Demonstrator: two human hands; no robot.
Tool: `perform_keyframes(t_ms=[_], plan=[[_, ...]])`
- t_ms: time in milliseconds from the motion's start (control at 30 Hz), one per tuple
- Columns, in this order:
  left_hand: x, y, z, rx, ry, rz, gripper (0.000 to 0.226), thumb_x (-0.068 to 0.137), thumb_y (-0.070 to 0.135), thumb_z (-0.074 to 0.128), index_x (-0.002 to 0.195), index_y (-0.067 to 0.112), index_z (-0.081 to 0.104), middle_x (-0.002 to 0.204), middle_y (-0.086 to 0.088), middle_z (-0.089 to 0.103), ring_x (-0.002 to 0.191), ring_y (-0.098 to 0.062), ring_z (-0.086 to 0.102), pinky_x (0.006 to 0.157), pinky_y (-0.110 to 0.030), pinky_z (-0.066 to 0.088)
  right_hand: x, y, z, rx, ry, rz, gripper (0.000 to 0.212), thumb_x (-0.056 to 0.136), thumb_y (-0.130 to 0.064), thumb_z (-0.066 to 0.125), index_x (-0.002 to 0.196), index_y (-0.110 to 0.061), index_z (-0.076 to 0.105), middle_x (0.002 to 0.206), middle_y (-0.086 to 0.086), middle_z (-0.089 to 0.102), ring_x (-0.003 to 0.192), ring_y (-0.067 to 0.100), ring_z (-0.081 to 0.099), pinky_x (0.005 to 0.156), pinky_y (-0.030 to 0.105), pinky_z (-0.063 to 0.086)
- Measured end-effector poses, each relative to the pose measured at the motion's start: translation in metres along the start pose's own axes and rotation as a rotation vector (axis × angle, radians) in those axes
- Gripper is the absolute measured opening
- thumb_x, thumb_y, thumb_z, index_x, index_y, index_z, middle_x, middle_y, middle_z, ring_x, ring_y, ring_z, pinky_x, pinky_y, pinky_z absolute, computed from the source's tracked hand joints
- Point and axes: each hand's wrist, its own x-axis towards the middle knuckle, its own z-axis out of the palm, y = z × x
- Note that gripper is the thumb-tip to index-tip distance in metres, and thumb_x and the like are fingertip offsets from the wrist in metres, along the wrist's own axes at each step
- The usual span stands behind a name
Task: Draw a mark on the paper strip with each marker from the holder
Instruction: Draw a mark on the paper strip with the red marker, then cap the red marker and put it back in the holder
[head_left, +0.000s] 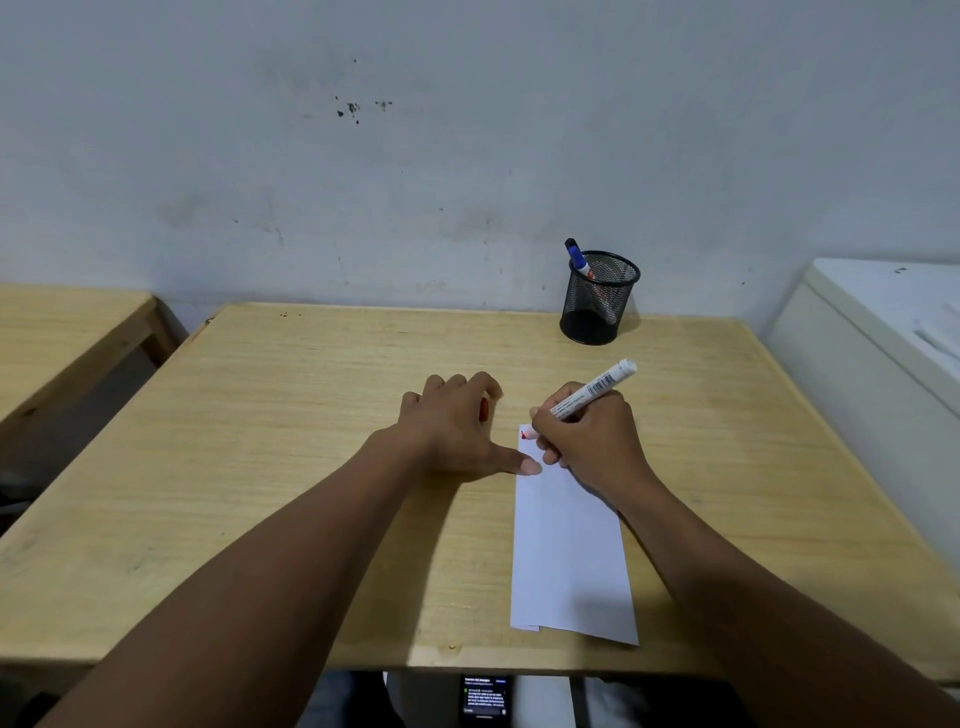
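A white paper strip (569, 551) lies lengthwise on the wooden table (291, 415), right of centre. My right hand (587, 436) grips a white marker (597, 389) with its tip on the strip's far end, where a red mark (525, 434) shows. My left hand (457, 426) rests beside the strip with the thumb on its left edge, and its fingers hold a red cap (483, 409). A black mesh holder (597, 299) stands at the table's far right edge with a blue-capped marker (577, 257) leaning in it.
A second wooden table (67, 332) stands to the left across a gap. A white appliance (883, 332) sits close to the table's right side. The grey wall runs right behind the holder. A phone (484, 699) glows on my lap below the front edge.
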Motion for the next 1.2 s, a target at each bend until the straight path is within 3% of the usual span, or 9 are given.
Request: perform_keyframes(t_ms=[67,133,233,300,433,567,867,1033,1200], plan=[[0.002,-0.003,-0.001,-0.032,-0.007,-0.01,0.099,0.047,0.085,0.074,0.13,0.039,0.046,0.114,0.013,0.059,0.115,-0.016,0.044,0.101,-0.04,0.036,0.004,-0.003,-0.004,0.141,0.046,0.065,0.013,0.089,-0.015,0.072,0.078,-0.01,0.069,0.063,0.008,0.074,0.049,0.02,0.064,0.048,0.03,0.049],[0.004,-0.009,-0.007,-0.208,-0.032,-0.028,0.078,0.051,0.076,0.078,0.115,0.04,0.056,0.101,0.014,0.066,0.105,-0.014,0.058,0.096,-0.035,0.045,0.011,-0.007,-0.01,0.338,0.102,0.174,0.013,0.09,-0.014,0.07,0.079,-0.007,0.07,0.06,0.008,0.069,0.047,0.018,0.056,0.044,0.027,0.041],[0.009,-0.017,-0.016,-0.307,-0.024,0.031,0.022,0.077,0.038,0.082,0.094,0.03,0.071,0.085,0.007,0.074,0.089,-0.016,0.071,0.077,-0.024,0.052,0.02,-0.014,-0.021,0.523,0.091,0.341,0.011,0.09,-0.014,0.072,0.081,-0.008,0.07,0.06,0.006,0.062,0.044,0.011,0.048,0.04,0.021,0.034],[0.012,-0.017,-0.024,-0.319,0.053,0.066,0.004,0.086,0.022,0.075,0.085,0.026,0.075,0.079,0.007,0.073,0.081,-0.013,0.069,0.071,-0.022,0.049,0.028,-0.024,-0.027,0.587,0.034,0.378,0.009,0.089,-0.012,0.074,0.082,-0.008,0.07,0.062,0.007,0.062,0.045,0.01,0.048,0.038,0.019,0.034],[0.019,0.0,-0.051,-0.8,0.153,0.075,0.003,0.089,0.012,0.071,0.087,0.012,0.073,0.079,-0.004,0.073,0.071,-0.019,0.067,0.066,-0.025,0.048,0.049,-0.063,-0.043,0.65,-0.107,0.316,0.01,0.094,-0.012,0.063,0.093,-0.004,0.069,0.068,0.012,0.065,0.046,0.015,0.06,0.046,0.023,0.04],[0.031,0.026,-0.083,-1.075,0.144,0.077,0.017,0.091,0.028,0.074,0.1,0.013,0.07,0.085,0.001,0.076,0.078,-0.019,0.073,0.072,-0.032,0.046,0.069,-0.1,-0.054,0.65,-0.134,0.246,0.014,0.095,-0.013,0.055,0.092,-0.003,0.063,0.063,0.012,0.068,0.044,0.018,0.062,0.052,0.028,0.041],[0.047,0.046,-0.099,-1.227,0.109,0.11,0.016,0.09,0.035,0.073,0.095,0.02,0.073,0.079,0.005,0.073,0.07,-0.015,0.067,0.067,-0.031,0.042,0.086,-0.118,-0.065,0.643,-0.105,0.144,0.019,0.093,-0.012,0.061,0.083,0.001,0.07,0.068,0.014,0.07,0.047,0.018,0.064,0.054,0.028,0.042],[0.051,0.05,-0.094,-1.267,0.098,0.122,0.026,0.089,0.034,0.074,0.105,0.014,0.071,0.078,0.003,0.072,0.069,-0.015,0.067,0.067,-0.031,0.042,0.089,-0.113,-0.064,0.673,-0.13,0.133,0.019,0.095,-0.014,0.065,0.086,0.0,0.071,0.069,0.013,0.074,0.052,0.017,0.07,0.053,0.025,0.048],[0.055,0.053,-0.092,-1.32,0.132,0.147,0.018,0.091,0.031,0.074,0.095,0.013,0.072,0.072,0.002,0.069,0.066,-0.014,0.067,0.068,-0.03,0.044,0.093,-0.109,-0.065,0.699,-0.139,0.124,0.018,0.096,-0.016,0.068,0.086,-0.002,0.072,0.068,0.01,0.074,0.052,0.014,0.07,0.051,0.022,0.049]])
